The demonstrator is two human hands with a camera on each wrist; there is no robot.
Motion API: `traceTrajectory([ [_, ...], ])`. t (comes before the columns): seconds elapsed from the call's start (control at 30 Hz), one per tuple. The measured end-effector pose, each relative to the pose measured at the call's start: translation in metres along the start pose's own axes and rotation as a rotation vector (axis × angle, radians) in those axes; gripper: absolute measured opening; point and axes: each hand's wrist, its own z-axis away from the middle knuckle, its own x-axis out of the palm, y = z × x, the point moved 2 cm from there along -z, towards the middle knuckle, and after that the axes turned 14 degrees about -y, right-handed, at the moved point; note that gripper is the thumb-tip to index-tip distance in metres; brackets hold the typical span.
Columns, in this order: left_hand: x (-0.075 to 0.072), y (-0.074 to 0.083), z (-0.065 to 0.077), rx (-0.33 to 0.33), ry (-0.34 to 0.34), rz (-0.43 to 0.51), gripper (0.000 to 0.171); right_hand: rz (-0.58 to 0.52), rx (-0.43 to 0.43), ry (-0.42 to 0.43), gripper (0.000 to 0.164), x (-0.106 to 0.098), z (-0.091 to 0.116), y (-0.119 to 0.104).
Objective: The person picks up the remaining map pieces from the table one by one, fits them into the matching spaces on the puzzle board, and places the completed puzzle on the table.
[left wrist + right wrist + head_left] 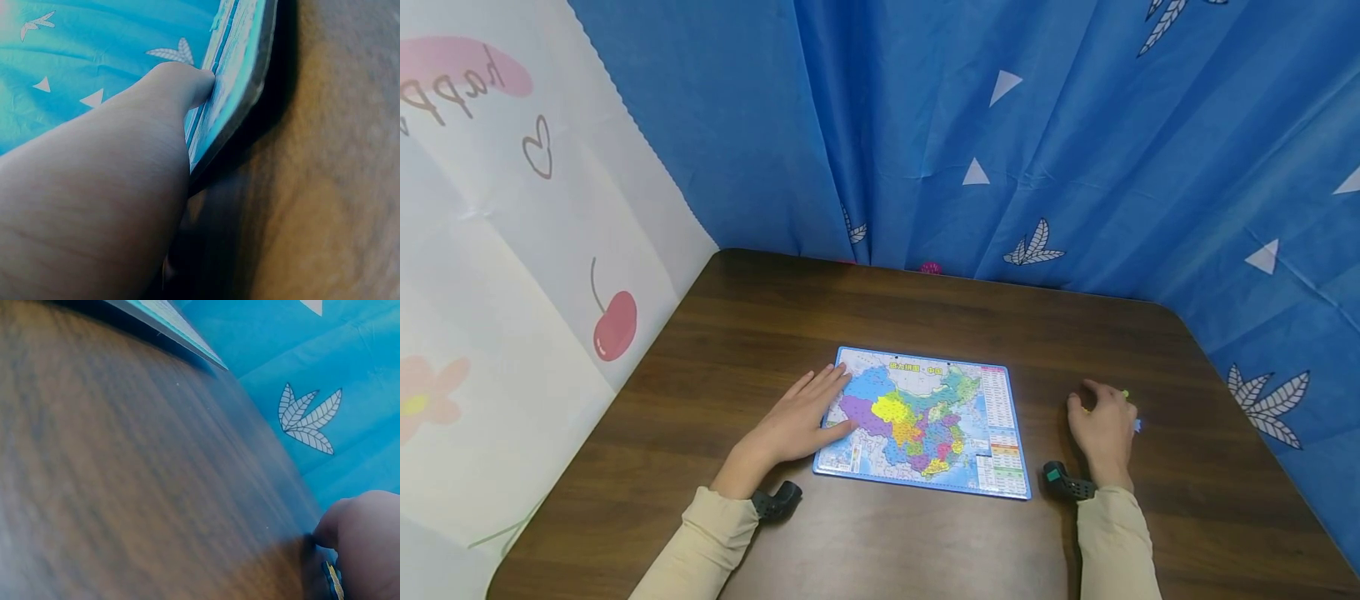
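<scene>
A map puzzle board (917,425) with a blue border and coloured regions lies flat on the table. My left hand (801,417) rests on its left edge, fingers extended and thumb on the lower left part. In the left wrist view, the thumb (181,84) touches the board's surface near its edge. To the right of the board, my right hand (1102,425) is low over the table, thumb and index finger apart. Small coloured pieces, one green (1125,393) and one blue (1138,426), peek out beside it. A yellow-edged piece (334,580) shows by the right thumb, partly hidden.
The dark wooden table (760,308) carries the board and the small pieces. A blue curtain (925,125) hangs along the back and right edges. A white printed sheet (550,250) closes off the left side. Each wrist wears a black camera (777,502).
</scene>
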Motion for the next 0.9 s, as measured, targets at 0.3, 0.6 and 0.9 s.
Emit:
traceTrajectory([
  [0.3,0.0004,-0.001,-0.0002,0.005,0.007,-0.004,0.085,-0.022,-0.08,0.031,0.042,0.0006,-0.0004,-0.0024],
  [0.6,0.0008,-0.0015,-0.001,0.007,0.006,-0.01,0.085,-0.046,-0.1,0.011,0.044,0.0016,-0.0002,-0.005],
  [0.9,0.0007,-0.0011,-0.0007,0.013,0.011,-0.004,0.084,-0.076,-0.118,0.016,0.042,0.0026,0.0021,-0.007],
])
